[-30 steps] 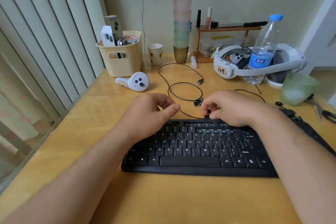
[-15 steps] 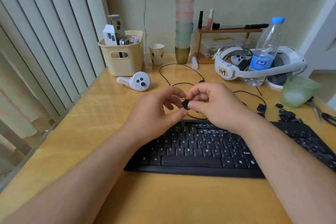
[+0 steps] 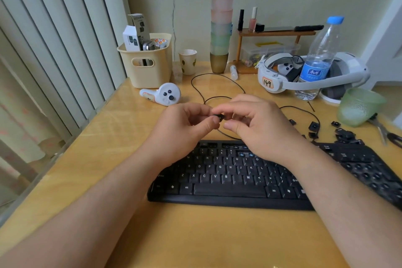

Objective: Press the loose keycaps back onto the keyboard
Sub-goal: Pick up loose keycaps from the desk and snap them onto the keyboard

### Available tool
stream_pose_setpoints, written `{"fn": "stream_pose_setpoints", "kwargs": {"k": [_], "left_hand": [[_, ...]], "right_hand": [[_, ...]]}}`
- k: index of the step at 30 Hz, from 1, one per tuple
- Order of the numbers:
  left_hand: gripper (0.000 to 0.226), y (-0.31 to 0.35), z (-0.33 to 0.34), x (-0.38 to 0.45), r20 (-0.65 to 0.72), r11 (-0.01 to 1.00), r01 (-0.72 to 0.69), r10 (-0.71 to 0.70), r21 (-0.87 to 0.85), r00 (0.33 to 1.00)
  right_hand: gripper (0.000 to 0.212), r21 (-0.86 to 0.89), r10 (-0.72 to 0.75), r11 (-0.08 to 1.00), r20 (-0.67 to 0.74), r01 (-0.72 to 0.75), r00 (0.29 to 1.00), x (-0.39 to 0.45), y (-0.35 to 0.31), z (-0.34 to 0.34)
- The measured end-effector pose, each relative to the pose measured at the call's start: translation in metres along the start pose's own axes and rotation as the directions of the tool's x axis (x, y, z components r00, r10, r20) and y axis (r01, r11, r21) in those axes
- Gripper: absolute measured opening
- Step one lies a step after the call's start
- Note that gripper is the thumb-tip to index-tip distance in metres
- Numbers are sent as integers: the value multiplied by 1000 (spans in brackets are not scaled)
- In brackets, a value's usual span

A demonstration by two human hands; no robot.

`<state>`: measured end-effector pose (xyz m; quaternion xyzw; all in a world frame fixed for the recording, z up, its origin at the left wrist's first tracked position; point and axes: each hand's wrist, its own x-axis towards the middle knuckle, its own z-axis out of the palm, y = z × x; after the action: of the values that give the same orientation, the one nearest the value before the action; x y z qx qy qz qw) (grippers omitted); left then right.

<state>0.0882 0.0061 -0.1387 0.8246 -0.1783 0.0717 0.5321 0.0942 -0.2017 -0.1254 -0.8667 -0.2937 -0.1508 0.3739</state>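
Left hand: the left hand (image 3: 185, 126) is raised over the far edge of the keyboard, fingers curled, thumb and fingertips pinching one side of a small black keycap (image 3: 219, 117).
Right hand: the right hand (image 3: 261, 126) meets it from the other side, thumb and forefinger pinching the same keycap; the other fingers are loosely bent.
Held keycap: in the air between the two hands, above the table just behind the keyboard, mostly hidden by the fingertips; its legend cannot be read.
Keyboard: the black keyboard (image 3: 228, 180) lies flat on the yellow table (image 3: 195, 235); the right forearm crosses its right half, and several sockets near the right end look bare.
Loose keycaps: a scatter of loose keycaps (image 3: 339, 132) lies on the table just beyond the keyboard's far right corner.
Cable: a thin black cable (image 3: 217, 76) loops over the table behind the hands and passes under them.
Left of the hands: a white controller (image 3: 163, 94) lies near a cream basket (image 3: 148, 65) of boxes.
Back row: a paper cup (image 3: 188, 61), a tall stack of tumblers (image 3: 220, 26) and a small wooden shelf (image 3: 276, 35).
Right side: a white headset (image 3: 282, 78), a water bottle (image 3: 319, 56) standing inside its band, a tipped green cup (image 3: 359, 106), and scissors (image 3: 385, 132) at the edge.
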Motion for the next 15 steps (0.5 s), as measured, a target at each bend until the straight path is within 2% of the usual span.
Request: {"fn": "stream_pose_setpoints", "kwargs": {"k": [4, 7, 15], "left_hand": [[10, 2, 0, -1, 51, 995, 37, -32, -98, 998], [14, 2, -1, -2, 69, 985, 49, -38, -163, 997], [15, 5, -1, -3, 59, 982, 43, -32, -186, 998]], "right_hand": [[33, -30, -21, 999, -37, 20, 999, 0, 1, 3], [34, 72, 53, 996, -78, -48, 996, -1, 1, 5], [35, 156, 115, 983, -82, -101, 990, -1, -1, 6]]}}
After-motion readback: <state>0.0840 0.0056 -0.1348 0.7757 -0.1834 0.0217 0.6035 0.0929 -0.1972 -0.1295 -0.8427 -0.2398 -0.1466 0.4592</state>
